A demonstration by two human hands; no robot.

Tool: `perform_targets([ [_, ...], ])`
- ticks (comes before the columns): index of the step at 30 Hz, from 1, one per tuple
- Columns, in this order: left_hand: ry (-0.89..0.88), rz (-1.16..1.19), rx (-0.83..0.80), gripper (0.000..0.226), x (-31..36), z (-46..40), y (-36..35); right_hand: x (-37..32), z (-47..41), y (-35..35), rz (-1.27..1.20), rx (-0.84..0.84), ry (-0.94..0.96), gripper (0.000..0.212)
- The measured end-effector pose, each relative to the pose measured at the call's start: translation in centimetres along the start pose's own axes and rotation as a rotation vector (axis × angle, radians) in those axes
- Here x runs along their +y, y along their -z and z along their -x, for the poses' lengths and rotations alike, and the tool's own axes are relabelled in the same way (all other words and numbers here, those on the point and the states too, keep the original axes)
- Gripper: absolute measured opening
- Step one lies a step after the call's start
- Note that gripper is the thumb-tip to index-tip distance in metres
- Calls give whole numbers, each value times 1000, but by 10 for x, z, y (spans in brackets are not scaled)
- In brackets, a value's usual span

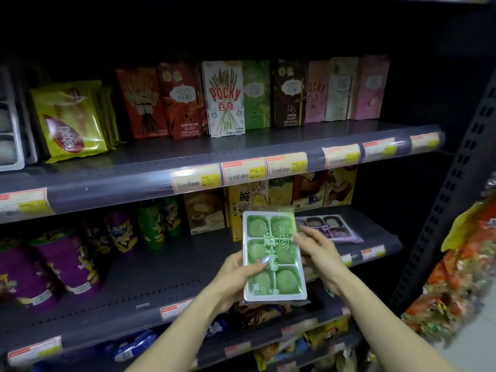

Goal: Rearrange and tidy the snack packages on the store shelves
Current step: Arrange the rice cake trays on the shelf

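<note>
Green mochi pack (273, 255) upright, held between left hand (239, 275) and right hand (316, 247)

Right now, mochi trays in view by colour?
Green mochi tray, held by the left hand and right hand: 1
Purple mochi tray, lying on the middle shelf: 1
White mochi tray, cut off at the upper shelf's left edge: 1
Total: 3
</note>
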State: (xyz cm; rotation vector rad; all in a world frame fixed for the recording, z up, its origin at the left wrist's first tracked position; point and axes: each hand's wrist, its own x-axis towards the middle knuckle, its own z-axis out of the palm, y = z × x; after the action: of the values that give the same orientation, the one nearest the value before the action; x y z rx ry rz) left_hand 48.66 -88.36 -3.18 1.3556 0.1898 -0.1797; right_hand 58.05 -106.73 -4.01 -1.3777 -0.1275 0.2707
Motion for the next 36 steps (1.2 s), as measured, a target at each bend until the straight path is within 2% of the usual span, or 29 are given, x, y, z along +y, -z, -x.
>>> perform_targets([
  [2, -15, -10, 44, 48, -4, -6, 1, -1, -16, 19, 101, 183, 21, 41],
  [4, -34, 5, 77, 46, -6, -12, 4, -3, -30, 37, 316, 352, 62, 43],
  [6, -49, 8, 89, 42, -7, -19, 6, -4, -44, 52, 529, 479, 42, 55],
  [9, -59, 37, 77, 41, -9, -29, 10, -3, -61, 65, 638, 575, -86, 84],
  [16, -50, 127, 30, 48, -13, -41, 20, 0, -89, 68, 899, 623, -274, 117],
  [22, -91, 67, 25, 49, -10, -42, 26, 1, -102, 72, 1084, 647, -367, 134],
  [27, -91, 46, 32, 49, -11, -42, 28, -4, -108, 78, 1141, 599, -457, 122],
  [30, -79, 50, 32, 51, -13, -42, 29, -4, -109, 80, 1114, 614, -442, 131],
  [33, -77, 46, 30, 53, -15, -43, 30, 1, -108, 81, 1019, 623, -338, 126],
  [36, -76, 47, 25, 53, -16, -43, 30, 10, -108, 85, 826, 589, -156, 112],
])
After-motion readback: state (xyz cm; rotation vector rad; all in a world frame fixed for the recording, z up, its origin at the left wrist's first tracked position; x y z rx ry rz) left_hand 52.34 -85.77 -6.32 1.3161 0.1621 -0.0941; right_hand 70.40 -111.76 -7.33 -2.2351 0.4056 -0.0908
